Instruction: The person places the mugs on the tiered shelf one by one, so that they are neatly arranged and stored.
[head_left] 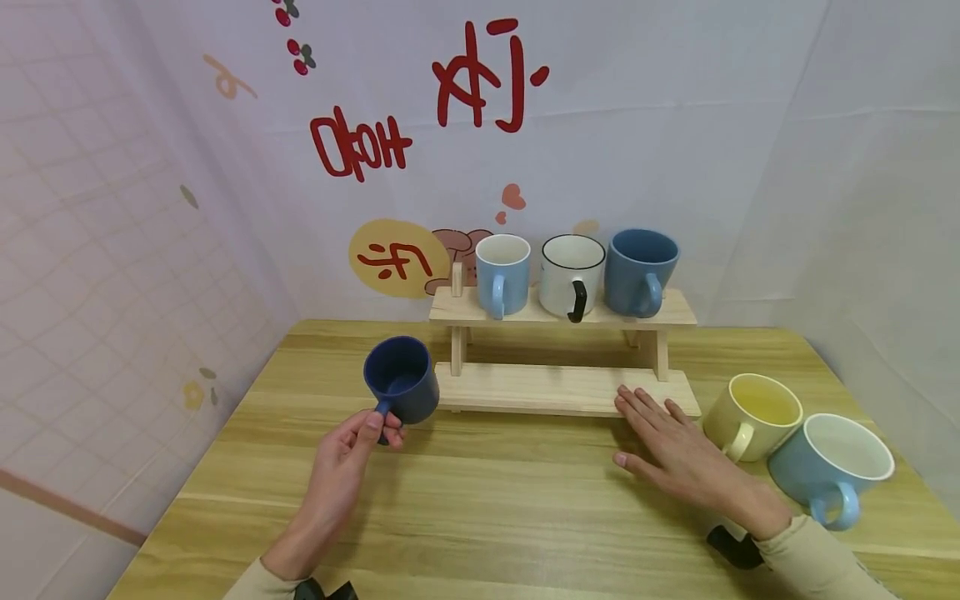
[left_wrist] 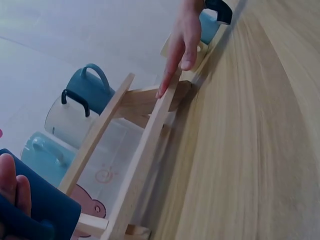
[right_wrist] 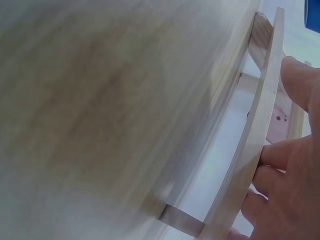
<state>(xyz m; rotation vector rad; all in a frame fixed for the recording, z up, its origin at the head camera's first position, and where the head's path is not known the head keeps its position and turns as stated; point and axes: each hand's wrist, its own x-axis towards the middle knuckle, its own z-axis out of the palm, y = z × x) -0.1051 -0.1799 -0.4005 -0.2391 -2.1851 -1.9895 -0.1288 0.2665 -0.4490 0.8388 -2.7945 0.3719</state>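
Observation:
My left hand point(head_left: 345, 462) pinches the handle of a dark blue mug point(head_left: 405, 387), mouth up, beside the left end of a two-tier wooden rack point(head_left: 540, 390). In the left wrist view the same mug point(left_wrist: 55, 205) fills the lower left corner. Flat and with fingers extended, my right hand point(head_left: 682, 454) rests on the front edge of the lower shelf near its right end. The right wrist view shows fingertips point(right_wrist: 275, 155) touching that shelf board point(right_wrist: 255, 140). On the upper shelf stand a light blue mug point(head_left: 512, 279), a white mug point(head_left: 562, 283) with black handle, and a medium blue mug point(head_left: 633, 275).
Right of the rack, a yellow mug point(head_left: 738, 433) and a wide light blue mug point(head_left: 802, 467) stand on the wooden table point(head_left: 510, 517), close to my right hand and forearm. A printed white cloth point(head_left: 637, 142) hangs behind the rack and along the sides.

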